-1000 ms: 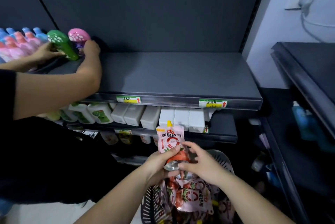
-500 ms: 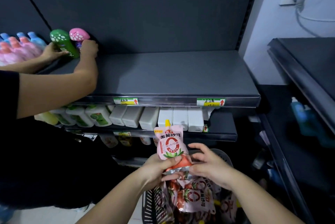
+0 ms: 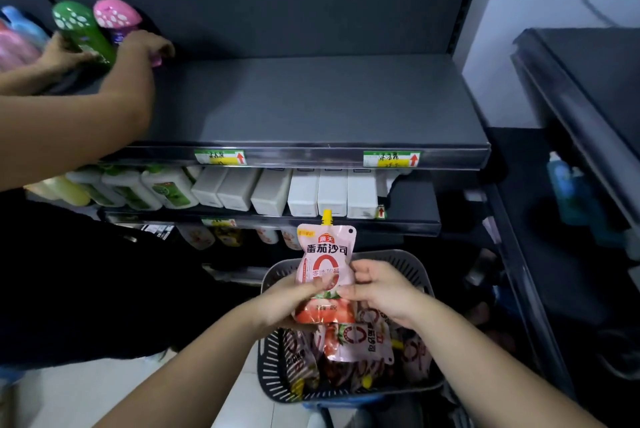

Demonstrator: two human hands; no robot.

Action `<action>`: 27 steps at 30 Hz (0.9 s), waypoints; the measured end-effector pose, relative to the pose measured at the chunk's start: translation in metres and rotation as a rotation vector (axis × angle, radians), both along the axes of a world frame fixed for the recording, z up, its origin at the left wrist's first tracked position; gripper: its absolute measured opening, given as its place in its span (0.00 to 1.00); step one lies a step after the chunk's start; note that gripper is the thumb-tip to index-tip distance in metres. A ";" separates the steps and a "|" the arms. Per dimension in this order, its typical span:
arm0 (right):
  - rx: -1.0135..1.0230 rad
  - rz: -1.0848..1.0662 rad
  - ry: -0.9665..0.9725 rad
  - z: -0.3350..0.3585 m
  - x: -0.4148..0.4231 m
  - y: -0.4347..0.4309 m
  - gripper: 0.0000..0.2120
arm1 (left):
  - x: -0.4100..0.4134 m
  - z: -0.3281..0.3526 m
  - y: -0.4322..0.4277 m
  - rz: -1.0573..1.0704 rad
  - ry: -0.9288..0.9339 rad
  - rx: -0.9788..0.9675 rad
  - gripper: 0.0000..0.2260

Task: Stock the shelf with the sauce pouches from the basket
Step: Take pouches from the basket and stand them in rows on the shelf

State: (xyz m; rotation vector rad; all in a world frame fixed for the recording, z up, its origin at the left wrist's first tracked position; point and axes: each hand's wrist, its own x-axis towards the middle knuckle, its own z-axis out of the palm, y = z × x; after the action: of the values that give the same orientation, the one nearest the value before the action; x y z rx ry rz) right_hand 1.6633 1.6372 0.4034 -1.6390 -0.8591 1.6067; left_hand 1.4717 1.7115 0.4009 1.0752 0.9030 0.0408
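Dark grey shop shelving fills the view, with a pale wall at far right. Far left, on the top shelf (image 3: 311,108): another person's hands (image 3: 145,46) touch a tilted green bottle (image 3: 83,29) and a pink bottle (image 3: 116,13). Two yellow-green price labels (image 3: 220,157) sit on that shelf's front edge. On the lower shelf (image 3: 408,223) is a row of green-label bottles (image 3: 166,188), then white bottles (image 3: 301,192) side by side.

Centre, low: the sauce pouch (image 3: 325,254) is upright in the air, yellow spout up, in front of the lower shelf's edge and above the basket (image 3: 415,275). It is pink, with red print.
- left hand (image 3: 287,303): grip closed round the pouch's lower left, thumb across the front.
- right hand (image 3: 381,289): grip narrow, fingertips pinching the pouch's right edge near the middle, other fingers loosely curled.

The basket is dark and slotted, directly under both hands. More pouches (image 3: 360,341) lie piled inside it, overlapping, some face up.

Right: a neighbouring dark shelf unit (image 3: 588,81) with a blue bottle (image 3: 564,185) under its top board. It is blurred, so there is no detail.
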 end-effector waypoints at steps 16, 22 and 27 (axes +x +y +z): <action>-0.638 -0.431 -0.130 -0.177 0.021 -0.069 0.24 | -0.036 -0.038 -0.004 0.577 0.145 0.139 0.20; -0.714 -0.289 -0.206 -0.196 0.011 -0.049 0.36 | -0.035 -0.041 -0.001 0.588 0.158 0.155 0.24; -0.733 -0.264 -0.120 -0.208 0.016 -0.066 0.19 | -0.029 -0.045 -0.001 0.609 0.143 0.127 0.24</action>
State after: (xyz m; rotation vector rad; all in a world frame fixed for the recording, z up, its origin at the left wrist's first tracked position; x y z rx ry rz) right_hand 1.6792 1.5711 0.1952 -2.2441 -0.0661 1.7458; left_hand 1.4429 1.7106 0.3562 0.8926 1.3464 0.5374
